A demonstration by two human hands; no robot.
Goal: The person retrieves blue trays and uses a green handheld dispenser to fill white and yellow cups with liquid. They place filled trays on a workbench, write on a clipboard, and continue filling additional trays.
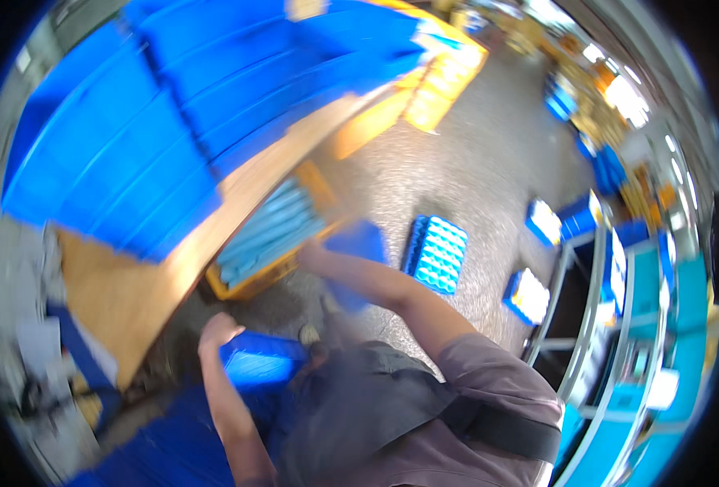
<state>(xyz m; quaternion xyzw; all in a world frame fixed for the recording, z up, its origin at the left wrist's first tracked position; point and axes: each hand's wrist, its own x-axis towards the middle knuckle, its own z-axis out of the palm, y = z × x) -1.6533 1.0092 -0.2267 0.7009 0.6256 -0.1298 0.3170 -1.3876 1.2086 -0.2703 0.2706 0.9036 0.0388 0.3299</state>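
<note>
As the person leans over the floor, I see the left hand with its fingers curled on the edge of a blue bin near the body. The right hand is between a yellow crate of pale-blue pieces and a smeared blue panel; with such blur, I can't tell whether its fingers are closed.

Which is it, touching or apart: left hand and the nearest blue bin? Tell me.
Touching: the head view shows the left hand gripping the blue bin at its upper-left corner.
</note>
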